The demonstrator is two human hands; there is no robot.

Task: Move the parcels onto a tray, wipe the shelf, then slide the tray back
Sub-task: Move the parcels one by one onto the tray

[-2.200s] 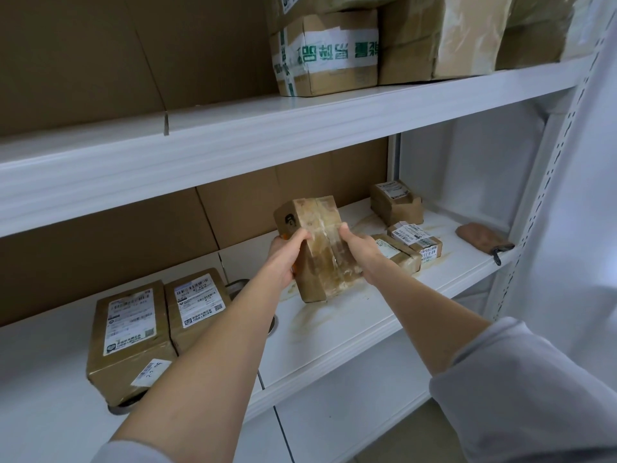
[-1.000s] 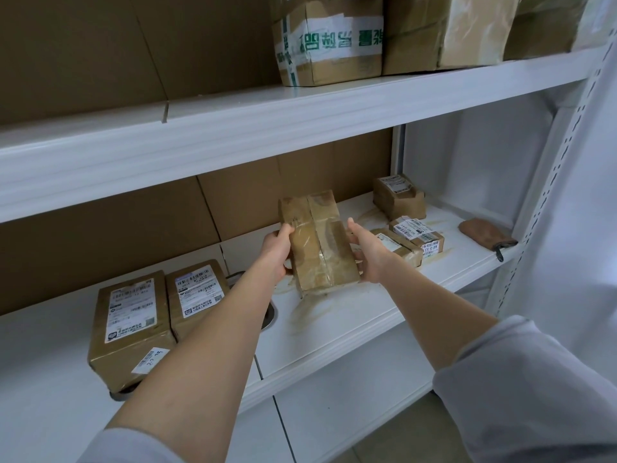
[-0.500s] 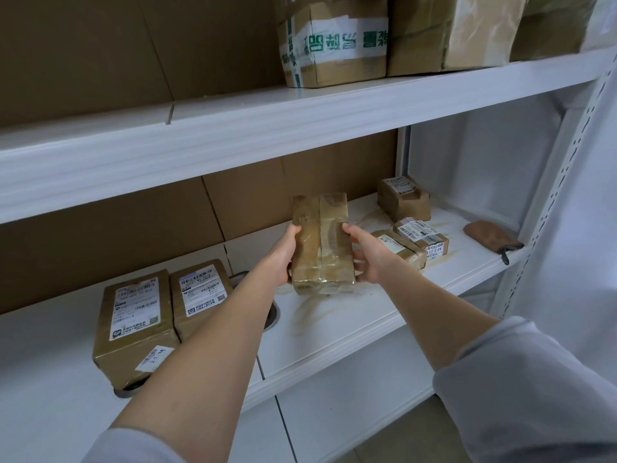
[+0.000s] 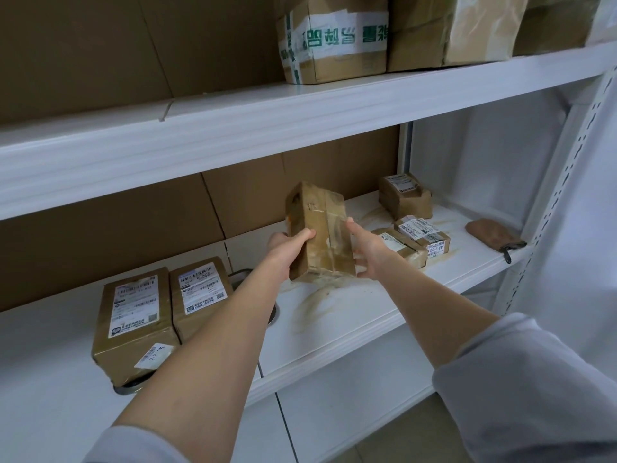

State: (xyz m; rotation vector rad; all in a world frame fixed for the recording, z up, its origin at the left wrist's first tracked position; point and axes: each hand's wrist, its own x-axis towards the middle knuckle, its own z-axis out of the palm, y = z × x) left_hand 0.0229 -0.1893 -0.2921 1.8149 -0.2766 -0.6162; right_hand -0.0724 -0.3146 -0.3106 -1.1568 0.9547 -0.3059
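A brown taped parcel [image 4: 319, 232] is tilted just above the middle shelf [image 4: 350, 315], held between both hands. My left hand [image 4: 285, 250] grips its left side and my right hand [image 4: 369, 252] presses its right side. Two labelled parcels [image 4: 133, 315] [image 4: 200, 292] lie on a metal tray [image 4: 127, 387] at the left, which is mostly hidden under them and my left arm. Three smaller parcels [image 4: 404, 195] [image 4: 424, 233] [image 4: 397, 245] remain on the shelf at the right. A brown cloth [image 4: 492, 233] lies at the shelf's right end.
Brownish smears mark the shelf surface below the held parcel. The upper shelf [image 4: 300, 111] holds large boxes [image 4: 334, 38]. Cardboard sheets line the back wall. A perforated white upright [image 4: 567, 168] stands on the right.
Both hands have turned the held parcel from upright-flat to a tilt with its top leaning left; it stays low over the middle of the shelf.
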